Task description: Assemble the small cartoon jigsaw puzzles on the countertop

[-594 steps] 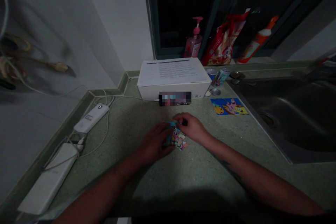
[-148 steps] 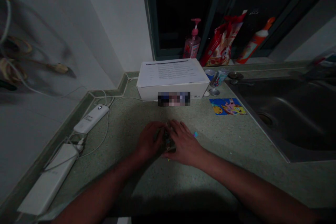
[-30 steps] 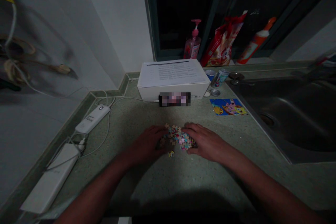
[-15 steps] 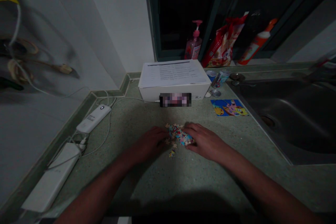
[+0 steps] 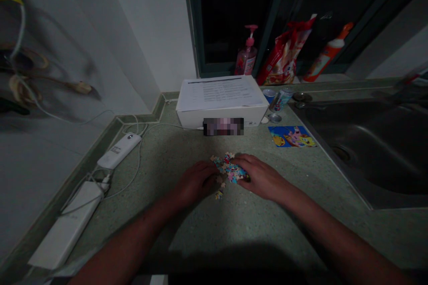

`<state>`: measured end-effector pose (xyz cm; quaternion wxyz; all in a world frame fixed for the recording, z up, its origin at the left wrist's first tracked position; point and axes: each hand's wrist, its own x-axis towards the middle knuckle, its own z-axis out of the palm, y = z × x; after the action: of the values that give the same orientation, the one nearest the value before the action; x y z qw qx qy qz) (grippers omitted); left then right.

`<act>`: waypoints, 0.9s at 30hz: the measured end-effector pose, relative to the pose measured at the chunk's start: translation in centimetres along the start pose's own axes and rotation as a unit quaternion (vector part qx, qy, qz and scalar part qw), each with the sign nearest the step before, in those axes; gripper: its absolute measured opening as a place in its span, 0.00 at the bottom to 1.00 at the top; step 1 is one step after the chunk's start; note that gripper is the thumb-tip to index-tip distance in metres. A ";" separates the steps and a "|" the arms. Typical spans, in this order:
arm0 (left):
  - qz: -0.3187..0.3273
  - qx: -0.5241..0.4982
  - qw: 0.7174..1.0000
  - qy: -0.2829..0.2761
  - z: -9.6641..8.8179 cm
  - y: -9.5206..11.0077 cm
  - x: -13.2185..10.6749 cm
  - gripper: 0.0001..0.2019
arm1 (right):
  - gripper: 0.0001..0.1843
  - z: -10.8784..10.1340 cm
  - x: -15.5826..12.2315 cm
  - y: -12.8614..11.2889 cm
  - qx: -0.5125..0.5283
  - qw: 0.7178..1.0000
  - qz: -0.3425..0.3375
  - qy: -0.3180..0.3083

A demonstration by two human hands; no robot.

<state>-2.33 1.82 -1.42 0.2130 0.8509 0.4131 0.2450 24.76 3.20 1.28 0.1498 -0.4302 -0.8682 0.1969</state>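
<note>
A small heap of jigsaw puzzle pieces (image 5: pixel 233 172) lies on the countertop between my hands, mostly blue, red and bare tan. My right hand (image 5: pixel 259 176) cups the heap's right side, fingers curved over its edge and thumb apart from them. At the left side, my left hand (image 5: pixel 200 179) touches the pieces with bent fingertips, a gap showing between thumb and fingers. Neither hand has a visible grip on a piece. One loose puzzle piece (image 5: pixel 218 195) lies nearer to me, below the heap. Pieces under the fingers are hidden.
Behind the heap, a phone (image 5: pixel 223 127) with a blurred screen leans on a white box (image 5: pixel 190 118). A cartoon picture card (image 5: pixel 292 136) lies before the sink (image 5: pixel 351 178). Cans (image 5: pixel 281 100) stand beside the box. Power bank (image 5: pixel 119 150), power strip (image 5: pixel 68 225) and cables lie left.
The heap is pressed together and shifted slightly, with several pieces pushed to its far edge. Both hands have moved a little; the loose piece in front stays put.
</note>
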 end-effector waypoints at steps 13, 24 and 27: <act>0.042 -0.026 0.998 -0.037 -0.5 0.7 -0.1 0.21 | 0.26 0.7 0.3 0.2 -0.005 1.000 -0.011 0.015; 0.093 -0.006 0.994 -0.059 -0.8 0.3 0.2 0.15 | 0.19 1.5 0.6 0.2 -0.002 0.998 -0.057 0.015; 0.099 0.011 0.995 -0.030 -0.1 0.1 0.2 0.14 | 0.18 1.5 0.7 0.1 -0.002 0.998 -0.057 0.020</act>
<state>-2.21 1.91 -1.23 0.1910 0.8967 0.3230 0.2348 23.75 3.49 0.00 0.1773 -0.3843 -0.8884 0.1779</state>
